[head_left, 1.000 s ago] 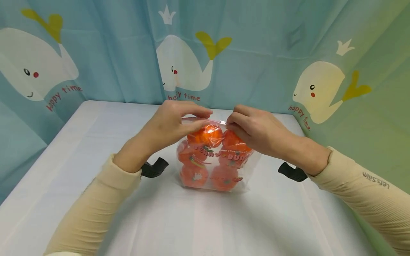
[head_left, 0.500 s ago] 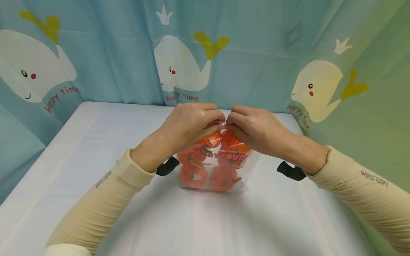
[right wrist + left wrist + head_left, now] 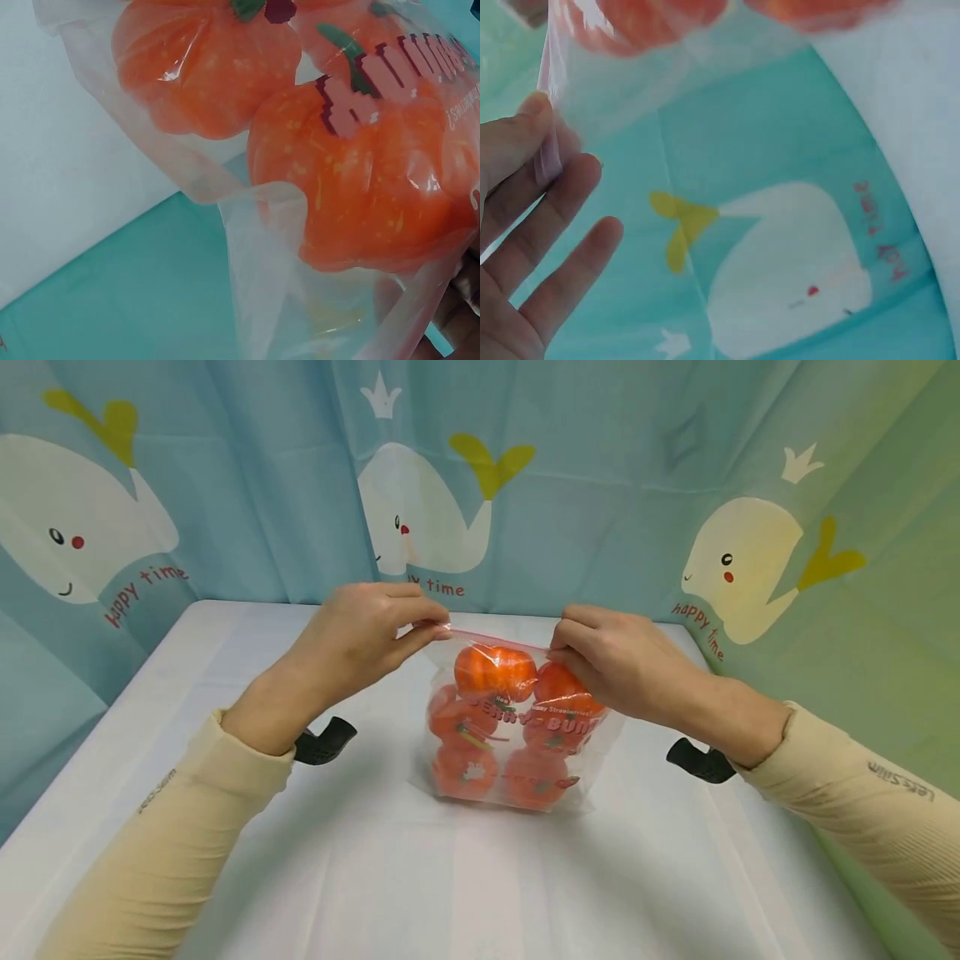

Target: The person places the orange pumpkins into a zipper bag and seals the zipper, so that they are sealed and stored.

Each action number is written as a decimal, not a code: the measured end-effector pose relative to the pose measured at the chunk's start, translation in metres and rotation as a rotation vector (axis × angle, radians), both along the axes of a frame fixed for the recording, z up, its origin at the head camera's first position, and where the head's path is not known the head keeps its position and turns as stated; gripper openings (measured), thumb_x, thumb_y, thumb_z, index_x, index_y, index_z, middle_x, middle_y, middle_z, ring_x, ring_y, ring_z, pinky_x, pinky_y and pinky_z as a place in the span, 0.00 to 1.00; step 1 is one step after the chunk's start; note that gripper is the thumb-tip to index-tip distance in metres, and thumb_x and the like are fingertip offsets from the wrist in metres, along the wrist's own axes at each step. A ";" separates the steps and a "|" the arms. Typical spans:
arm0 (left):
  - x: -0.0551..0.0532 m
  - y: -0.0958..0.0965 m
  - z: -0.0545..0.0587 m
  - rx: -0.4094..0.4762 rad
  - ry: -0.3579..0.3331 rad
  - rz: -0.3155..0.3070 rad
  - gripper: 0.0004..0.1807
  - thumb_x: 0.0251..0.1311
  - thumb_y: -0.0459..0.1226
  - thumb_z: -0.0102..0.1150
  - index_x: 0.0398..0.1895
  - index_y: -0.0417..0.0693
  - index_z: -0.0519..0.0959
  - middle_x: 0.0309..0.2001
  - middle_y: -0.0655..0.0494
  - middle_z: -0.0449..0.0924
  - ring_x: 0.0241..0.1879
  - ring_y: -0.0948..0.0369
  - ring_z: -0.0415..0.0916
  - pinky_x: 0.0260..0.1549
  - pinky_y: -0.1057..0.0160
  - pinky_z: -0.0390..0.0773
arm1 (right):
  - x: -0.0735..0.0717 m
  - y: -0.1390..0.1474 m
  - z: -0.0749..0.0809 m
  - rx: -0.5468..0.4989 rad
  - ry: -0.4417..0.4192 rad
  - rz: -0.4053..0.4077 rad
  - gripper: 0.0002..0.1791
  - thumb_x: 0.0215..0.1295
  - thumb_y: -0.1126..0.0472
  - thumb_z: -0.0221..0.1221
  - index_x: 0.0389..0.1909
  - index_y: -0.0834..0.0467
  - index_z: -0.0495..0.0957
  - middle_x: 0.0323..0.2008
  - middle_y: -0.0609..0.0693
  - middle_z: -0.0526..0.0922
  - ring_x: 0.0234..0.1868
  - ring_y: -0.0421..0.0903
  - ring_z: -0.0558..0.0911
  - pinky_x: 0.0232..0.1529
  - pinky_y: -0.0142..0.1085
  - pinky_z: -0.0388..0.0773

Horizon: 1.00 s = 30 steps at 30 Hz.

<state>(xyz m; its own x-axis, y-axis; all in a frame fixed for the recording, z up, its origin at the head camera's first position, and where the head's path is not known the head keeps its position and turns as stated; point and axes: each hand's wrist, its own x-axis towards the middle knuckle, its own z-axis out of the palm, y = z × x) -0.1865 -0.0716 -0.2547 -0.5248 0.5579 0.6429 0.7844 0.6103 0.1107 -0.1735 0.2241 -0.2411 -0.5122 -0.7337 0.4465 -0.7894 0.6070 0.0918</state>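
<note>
A clear zip bag (image 3: 604,760) with pink lettering stands upright on the table, filled with several small orange pumpkins (image 3: 495,672). My left hand (image 3: 356,643) pinches the left end of its pink zip strip (image 3: 498,641) between thumb and fingers. In the left wrist view, that hand (image 3: 525,202) has its thumb and index on the strip, the other fingers spread. My right hand (image 3: 618,652) grips the right part of the top edge, its fingertips partly hidden. The right wrist view shows a ribbed pumpkin (image 3: 367,180) through the plastic. Between the hands the strip runs taut.
A white table (image 3: 472,885) spreads around the bag. Behind it hangs a blue-green curtain (image 3: 600,460) printed with whales. Black curved pieces (image 3: 326,742) stick out at both wrists.
My left hand first moved right along the top to meet the right hand, then drew back left to the strip's end. The right hand and bag shifted slightly right.
</note>
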 end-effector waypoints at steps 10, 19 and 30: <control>-0.001 -0.016 -0.011 0.095 0.032 -0.014 0.06 0.58 0.37 0.69 0.36 0.45 0.87 0.30 0.56 0.85 0.28 0.62 0.79 0.27 0.63 0.76 | -0.001 -0.001 0.000 -0.011 -0.001 0.005 0.04 0.60 0.67 0.66 0.32 0.58 0.80 0.29 0.45 0.77 0.27 0.40 0.76 0.25 0.34 0.75; -0.001 -0.015 -0.030 0.329 -0.355 -0.086 0.14 0.59 0.37 0.68 0.48 0.46 0.82 0.44 0.56 0.83 0.41 0.62 0.79 0.44 0.62 0.83 | -0.001 -0.002 -0.001 -0.066 -0.139 0.012 0.06 0.61 0.72 0.63 0.37 0.60 0.80 0.34 0.47 0.78 0.33 0.43 0.79 0.34 0.37 0.81; -0.003 -0.001 -0.082 0.576 -1.006 -0.240 0.37 0.57 0.46 0.70 0.68 0.50 0.66 0.62 0.50 0.71 0.60 0.51 0.77 0.57 0.59 0.79 | -0.005 -0.004 0.000 -0.128 -0.178 0.029 0.05 0.63 0.71 0.62 0.38 0.60 0.81 0.33 0.47 0.78 0.32 0.40 0.77 0.32 0.34 0.79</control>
<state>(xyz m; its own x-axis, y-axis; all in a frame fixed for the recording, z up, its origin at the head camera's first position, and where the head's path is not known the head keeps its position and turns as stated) -0.1897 -0.0725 -0.3362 -0.8595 0.4746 0.1896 0.2752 0.1172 0.9542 -0.1790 0.2199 -0.2406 -0.5705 -0.6925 0.4416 -0.8038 0.5812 -0.1270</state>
